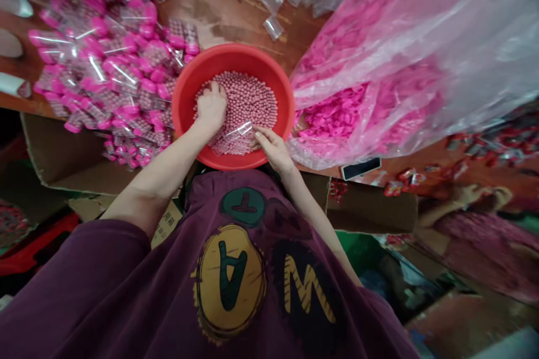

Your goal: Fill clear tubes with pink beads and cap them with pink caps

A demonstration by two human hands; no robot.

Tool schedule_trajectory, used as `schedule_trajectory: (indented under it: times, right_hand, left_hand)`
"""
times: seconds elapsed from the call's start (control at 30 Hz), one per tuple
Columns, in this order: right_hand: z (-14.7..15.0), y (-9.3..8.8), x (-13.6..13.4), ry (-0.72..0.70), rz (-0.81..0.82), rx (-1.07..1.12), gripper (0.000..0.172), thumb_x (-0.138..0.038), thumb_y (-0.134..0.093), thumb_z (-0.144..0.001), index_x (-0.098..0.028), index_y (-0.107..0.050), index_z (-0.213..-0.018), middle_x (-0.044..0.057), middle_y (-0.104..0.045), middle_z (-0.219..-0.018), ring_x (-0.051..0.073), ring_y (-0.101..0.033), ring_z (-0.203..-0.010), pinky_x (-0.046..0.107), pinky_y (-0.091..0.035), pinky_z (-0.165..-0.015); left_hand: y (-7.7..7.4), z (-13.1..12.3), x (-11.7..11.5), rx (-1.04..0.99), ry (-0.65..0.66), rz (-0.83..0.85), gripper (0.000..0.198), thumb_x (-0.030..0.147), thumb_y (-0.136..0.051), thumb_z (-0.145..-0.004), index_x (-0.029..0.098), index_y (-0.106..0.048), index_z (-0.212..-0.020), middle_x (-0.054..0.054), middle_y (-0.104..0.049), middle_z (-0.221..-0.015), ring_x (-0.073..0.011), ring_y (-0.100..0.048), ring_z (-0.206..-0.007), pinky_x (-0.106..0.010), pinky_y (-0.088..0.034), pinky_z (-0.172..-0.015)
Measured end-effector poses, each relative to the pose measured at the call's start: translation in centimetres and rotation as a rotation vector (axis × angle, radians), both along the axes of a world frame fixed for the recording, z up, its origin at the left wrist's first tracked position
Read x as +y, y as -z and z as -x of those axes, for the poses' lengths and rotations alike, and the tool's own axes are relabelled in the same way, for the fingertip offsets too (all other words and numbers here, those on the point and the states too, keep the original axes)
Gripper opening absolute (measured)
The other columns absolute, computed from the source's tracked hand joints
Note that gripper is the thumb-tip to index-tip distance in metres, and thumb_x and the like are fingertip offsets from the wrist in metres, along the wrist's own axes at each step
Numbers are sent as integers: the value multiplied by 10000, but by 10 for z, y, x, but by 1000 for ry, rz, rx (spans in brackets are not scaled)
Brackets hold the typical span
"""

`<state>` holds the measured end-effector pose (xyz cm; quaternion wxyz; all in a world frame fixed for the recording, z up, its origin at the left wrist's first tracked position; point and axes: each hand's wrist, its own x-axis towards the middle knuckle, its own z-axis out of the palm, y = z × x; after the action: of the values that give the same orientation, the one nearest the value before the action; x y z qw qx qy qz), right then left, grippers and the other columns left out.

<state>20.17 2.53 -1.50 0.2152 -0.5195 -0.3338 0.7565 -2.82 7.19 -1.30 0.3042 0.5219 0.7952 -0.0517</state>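
Head view: at a red bowl [286, 95] set between pink-capped containers [122, 67] on the left and bagged pink pieces [337, 112] on the right, a person's left hand [211, 106] dips curled fingers into pink beads [252, 95]; whether it grips any cannot be told. At the bowl's near right, the right hand [273, 148] pinches a clear container [241, 132] low over the beads. Scooping or gathering beads appears to be the step in hand; the next move likely calls for a steady pinch and an unblocked mouth. Lying nearly flat, the container runs long from near left to far right; its open end is unclear.
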Motion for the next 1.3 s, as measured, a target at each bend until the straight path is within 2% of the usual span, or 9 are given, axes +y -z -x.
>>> schedule_trajectory:
  times: [0.2,0.4,0.5,0.57,0.67,0.77,0.97,1.17,1.3]
  right_hand:
    - [-36,-11,-11,156,-77,5,516,-703,-865,-875,-305,-804,-1198,-2,-797,-931,155,-724,-779,323,-636,-742]
    - [-84,32,10,546,-120,-320,442,-621,-784,-858,-262,-713,-1104,-41,-717,-812,108,-605,-599,245,-519,-554]
    - [-92,57,35,458,-121,-544,327,-450,-632,-951,-209,-715,-1156,-12,-738,-818,139,-636,-621,272,-562,-603]
    - [-89,68,53,314,-175,-721,373,-373,-529,-997,-162,-722,-1237,59,-803,-952,188,-726,-747,348,-646,-751]
    - [-76,74,74,124,-270,-928,382,-301,-517,-992,-108,-741,-1235,180,-831,-1189,284,-789,-1099,474,-629,-1088]
    - [-66,74,80,48,-295,-956,320,-265,-564,-954,-105,-753,-1156,232,-818,-1225,346,-743,-1270,517,-549,-1213]
    - [-71,65,68,-40,-333,-954,270,-316,-659,-910,-159,-702,-1126,207,-808,-1191,342,-726,-1218,514,-558,-1171]
    - [-89,52,57,31,-359,-871,212,-358,-654,-907,-221,-609,-1062,98,-775,-994,265,-733,-972,473,-607,-1055]
    - [-100,47,45,149,-333,-787,354,-489,-682,-909,-231,-578,-1127,16,-707,-920,200,-678,-769,424,-645,-865]
  left_hand:
    - [12,-49,17,36,249,77,672,-1,-183,-1029,-21,-651,-1510,-315,-553,-1625,-438,-652,-1371,-500,-618,-1051]
    - [42,-76,9,-306,148,-94,493,13,-569,-922,90,-741,-1377,-212,-637,-1519,-364,-700,-1286,-486,-564,-1168]
    - [51,-71,0,-512,38,-230,498,20,-683,-857,104,-759,-1342,-178,-705,-1391,-327,-704,-1280,-461,-552,-1205]
    - [49,-67,-6,-605,-40,-279,521,27,-709,-830,96,-764,-1343,-165,-744,-1343,-314,-711,-1278,-463,-547,-1216]
    - [37,-63,-15,-789,-186,-301,600,77,-734,-817,82,-743,-1416,-164,-769,-1407,-308,-713,-1326,-475,-527,-1250]
    - [20,-60,-24,-1030,-340,-287,664,157,-764,-829,100,-714,-1489,-154,-750,-1505,-283,-721,-1338,-449,-539,-1240]
    - [-24,-54,-36,-1486,-573,-185,550,311,-807,-927,161,-737,-1451,-140,-781,-1445,-235,-783,-1202,-307,-664,-888]
    - [-61,-58,-29,-1673,-701,-60,462,207,-727,-1002,128,-715,-1457,-144,-843,-1223,-245,-832,-1146,-317,-685,-889]
    - [-82,-66,-20,-1751,-803,18,540,480,-512,-1167,129,-658,-1551,-159,-841,-1174,-283,-847,-1138,-345,-711,-864]
